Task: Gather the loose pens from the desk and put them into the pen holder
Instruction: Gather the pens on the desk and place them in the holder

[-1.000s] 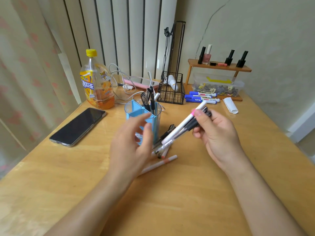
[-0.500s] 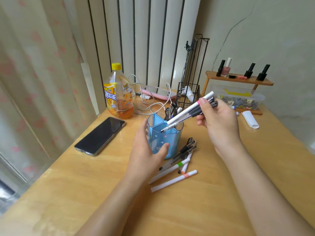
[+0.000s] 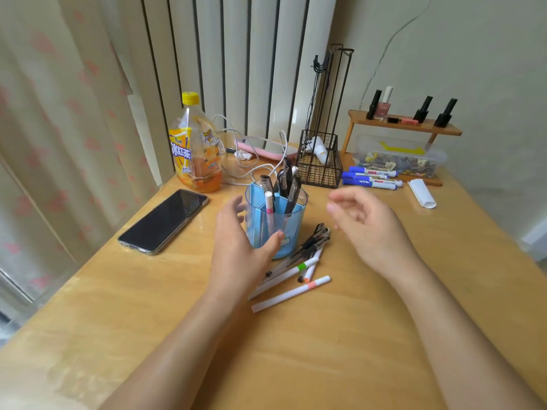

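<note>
A blue pen holder (image 3: 291, 224) stands mid-desk with a pink-tipped white pen (image 3: 268, 207) and several black pens (image 3: 288, 182) upright inside. My left hand (image 3: 239, 250) wraps its left and front side, thumb pressed on the front wall. My right hand (image 3: 367, 229) hovers to the holder's right, fingers spread and blurred, holding nothing. Loose pens lie just in front and right of the holder: several black pens (image 3: 313, 242), a green-banded white marker (image 3: 291, 272) and an orange-banded white marker (image 3: 291, 294).
A phone (image 3: 162, 221) lies left of the holder, an iced-tea bottle (image 3: 195, 149) behind it with white cables (image 3: 254, 170). A wire basket (image 3: 321, 161), blue markers (image 3: 370, 177), a paper roll (image 3: 421, 193), a clear box (image 3: 399, 161) and a small shelf (image 3: 405, 127) line the back right.
My right hand dropped its bundle of pens into the holder and drew back to the right, now empty. My left hand stayed on the holder. The view shifted slightly.
</note>
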